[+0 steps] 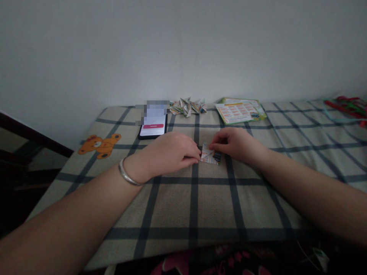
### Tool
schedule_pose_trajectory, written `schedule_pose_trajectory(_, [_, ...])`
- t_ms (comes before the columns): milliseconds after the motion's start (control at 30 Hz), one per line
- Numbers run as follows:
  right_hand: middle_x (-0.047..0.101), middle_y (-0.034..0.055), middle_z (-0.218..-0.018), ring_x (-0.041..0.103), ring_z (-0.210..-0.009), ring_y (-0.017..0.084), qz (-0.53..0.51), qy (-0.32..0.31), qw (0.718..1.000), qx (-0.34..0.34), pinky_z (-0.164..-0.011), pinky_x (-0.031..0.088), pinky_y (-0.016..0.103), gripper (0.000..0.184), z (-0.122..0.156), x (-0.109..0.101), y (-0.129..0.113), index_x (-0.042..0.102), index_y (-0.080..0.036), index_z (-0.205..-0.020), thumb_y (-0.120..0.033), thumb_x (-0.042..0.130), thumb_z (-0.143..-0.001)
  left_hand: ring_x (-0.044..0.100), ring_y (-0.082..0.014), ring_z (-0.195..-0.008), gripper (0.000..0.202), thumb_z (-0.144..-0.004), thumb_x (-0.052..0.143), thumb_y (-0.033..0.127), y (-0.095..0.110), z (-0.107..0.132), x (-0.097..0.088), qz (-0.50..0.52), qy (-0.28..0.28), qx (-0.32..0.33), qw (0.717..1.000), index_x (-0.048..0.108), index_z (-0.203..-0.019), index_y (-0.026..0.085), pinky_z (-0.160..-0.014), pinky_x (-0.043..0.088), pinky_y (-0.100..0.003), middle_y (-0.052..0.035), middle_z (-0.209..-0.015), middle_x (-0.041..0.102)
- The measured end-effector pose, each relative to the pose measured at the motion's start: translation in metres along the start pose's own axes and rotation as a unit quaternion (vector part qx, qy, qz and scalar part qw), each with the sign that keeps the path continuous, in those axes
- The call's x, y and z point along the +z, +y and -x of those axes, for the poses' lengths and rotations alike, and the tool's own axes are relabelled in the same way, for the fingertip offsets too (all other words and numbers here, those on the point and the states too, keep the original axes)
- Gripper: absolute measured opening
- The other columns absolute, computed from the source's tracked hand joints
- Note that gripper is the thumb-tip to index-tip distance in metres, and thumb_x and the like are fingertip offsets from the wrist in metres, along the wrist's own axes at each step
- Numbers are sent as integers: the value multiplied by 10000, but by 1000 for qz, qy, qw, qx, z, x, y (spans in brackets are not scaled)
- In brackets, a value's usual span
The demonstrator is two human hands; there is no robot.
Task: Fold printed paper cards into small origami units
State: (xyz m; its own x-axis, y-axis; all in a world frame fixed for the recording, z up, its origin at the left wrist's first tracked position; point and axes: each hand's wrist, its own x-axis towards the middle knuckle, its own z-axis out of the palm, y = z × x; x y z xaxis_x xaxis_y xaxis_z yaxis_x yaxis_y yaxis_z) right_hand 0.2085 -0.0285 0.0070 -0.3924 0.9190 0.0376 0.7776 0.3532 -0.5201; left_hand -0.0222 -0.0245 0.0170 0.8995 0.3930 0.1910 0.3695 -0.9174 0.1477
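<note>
A small folded piece of printed paper (208, 156) lies on the checked tablecloth between my hands. At its left edge, my left hand (177, 152) has its fingers and thumb closed on the paper; a silver bangle circles that wrist. My right hand (233, 144) pinches the paper's upper right part between thumb and forefinger, its other fingers curled. Behind the hands, against the wall, several folded paper pieces (187, 107) with pointed corners sit in a cluster. How the paper's layers are folded is too small to tell.
Left of the folded pieces lies a phone (153, 131) with its screen lit. Printed leaflets (239, 112) are stacked at the back right. An orange bear picture (99, 146) is on the left of the tablecloth (174, 202). Red and green cords (348, 107) lie far right.
</note>
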Motion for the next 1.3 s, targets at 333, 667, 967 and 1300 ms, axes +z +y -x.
schedule_pose_trajectory(333, [672, -9, -669, 549, -570, 110, 37, 30, 999, -17, -508, 335, 238, 171, 2, 4, 2, 687, -205, -729, -343, 637, -818, 647, -181, -989, 170, -873, 579, 215, 0, 2, 2, -6, 13, 20, 1000, 739, -931, 217, -900, 496, -324, -6, -1025, 735])
schedule_pose_trajectory(667, [674, -8, -695, 563, -601, 119, 66, 38, 997, 1, -511, 335, 236, 136, 3, 5, -1, 685, -211, -786, -330, 625, -817, 664, -187, -910, 249, -940, 487, 314, 11, 1, 3, -54, 6, -58, 997, 698, -1046, 233, -804, 529, -328, -30, -943, 717])
schedule_pose_trajectory(967, [648, -2, -684, 514, -575, 115, 100, 49, 994, -8, -505, 298, 242, 140, 4, 7, -5, 642, -202, -750, -317, 612, -825, 656, -196, -875, 280, -972, 428, 249, 14, 1, 10, -157, 36, 21, 987, 692, -1013, 167, -756, 529, -337, -54, -892, 707])
schedule_pose_trajectory(1300, [662, -3, -688, 539, -597, 110, 102, 49, 992, -57, -538, 334, 232, 152, 5, 2, -2, 671, -198, -744, -307, 626, -840, 657, -190, -917, 261, -958, 476, 280, 18, 0, 10, -108, 38, -46, 992, 705, -1018, 168, -799, 538, -347, -57, -1044, 697])
